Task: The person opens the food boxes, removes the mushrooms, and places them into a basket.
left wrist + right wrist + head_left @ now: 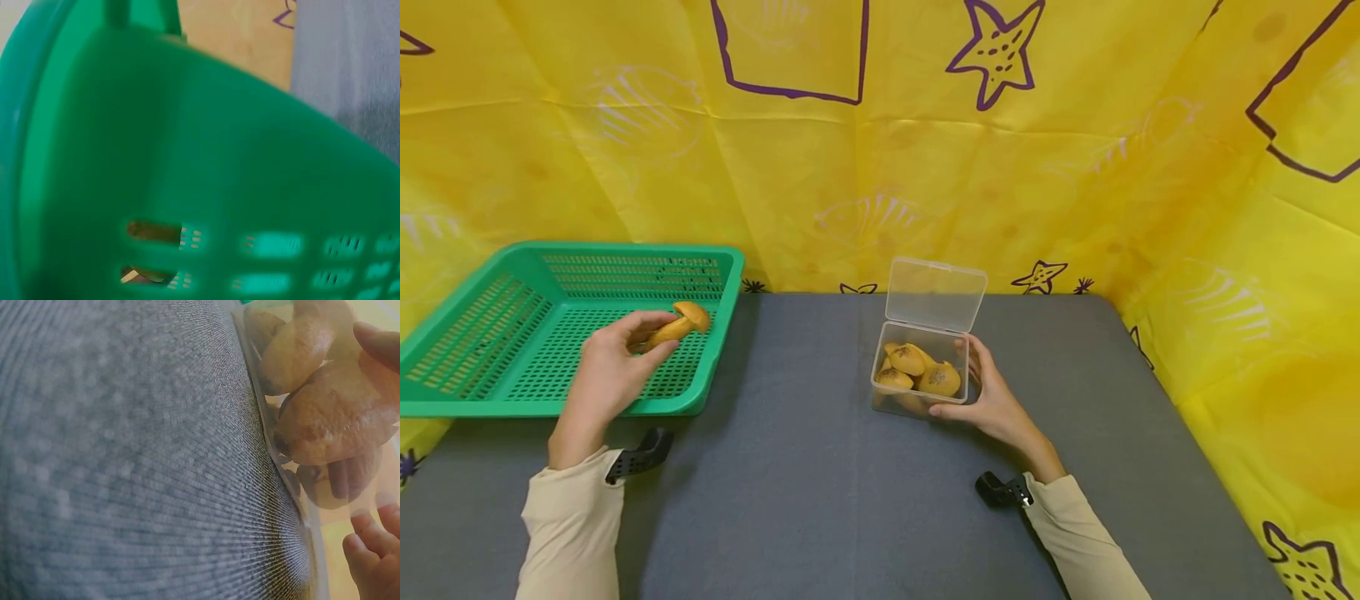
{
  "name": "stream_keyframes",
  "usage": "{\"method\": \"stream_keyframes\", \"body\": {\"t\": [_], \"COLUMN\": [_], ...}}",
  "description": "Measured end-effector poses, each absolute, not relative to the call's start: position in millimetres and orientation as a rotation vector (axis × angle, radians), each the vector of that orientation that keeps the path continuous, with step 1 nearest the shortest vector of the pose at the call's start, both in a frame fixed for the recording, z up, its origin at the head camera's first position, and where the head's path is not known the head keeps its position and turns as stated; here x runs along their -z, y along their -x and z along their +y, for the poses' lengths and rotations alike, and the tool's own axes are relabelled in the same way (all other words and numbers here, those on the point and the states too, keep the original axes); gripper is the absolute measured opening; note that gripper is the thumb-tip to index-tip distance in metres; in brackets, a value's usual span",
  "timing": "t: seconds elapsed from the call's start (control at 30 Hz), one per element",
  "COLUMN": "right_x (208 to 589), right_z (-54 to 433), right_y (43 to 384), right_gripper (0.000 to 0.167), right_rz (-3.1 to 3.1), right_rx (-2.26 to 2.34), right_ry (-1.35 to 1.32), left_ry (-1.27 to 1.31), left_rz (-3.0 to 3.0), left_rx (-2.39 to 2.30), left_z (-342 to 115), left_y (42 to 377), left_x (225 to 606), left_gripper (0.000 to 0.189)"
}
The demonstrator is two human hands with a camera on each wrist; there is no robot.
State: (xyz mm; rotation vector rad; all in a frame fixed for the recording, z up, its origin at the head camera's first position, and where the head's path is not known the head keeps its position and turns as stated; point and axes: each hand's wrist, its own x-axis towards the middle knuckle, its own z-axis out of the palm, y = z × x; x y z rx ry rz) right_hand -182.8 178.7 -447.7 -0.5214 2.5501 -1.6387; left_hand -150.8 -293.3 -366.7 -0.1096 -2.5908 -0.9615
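Observation:
My left hand [613,358] pinches a yellow-brown mushroom [692,316] between thumb and fingers, over the green plastic basket [721,333]. The mushroom's cap points to the right, and part of its stem is hidden by the fingers. My right hand [1000,408] grips the right side of a small clear plastic box [883,398], its thumb at the front and fingers at the far side. The box's hinged lid [936,293] stands up at the back. Several mushrooms [938,379] lie inside, also seen through the wall in the right wrist view, where the thumb [378,344] overlaps them.
Grey cloth [790,467] covers the table. The basket's slotted wall [206,150] fills most of the left wrist view. A yellow sheet [880,167] with purple drawings hangs behind the table and along its right side.

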Motion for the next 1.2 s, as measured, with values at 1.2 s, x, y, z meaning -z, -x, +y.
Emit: {"method": "stream_keyframes", "body": {"t": [1.2], "right_x": [448.8], "right_z": [179.2], "right_y": [183.6], "right_gripper": [0.116], "right_rz": [2.544], "right_rx": [1.635], "right_ry": [0.529], "left_ry": [0.181], "left_rz": [-3.09], "left_rx": [0.834], "left_z": [-307.4], "left_y": [161.2], "left_x": [367.0], "left_gripper": [0.037]}}
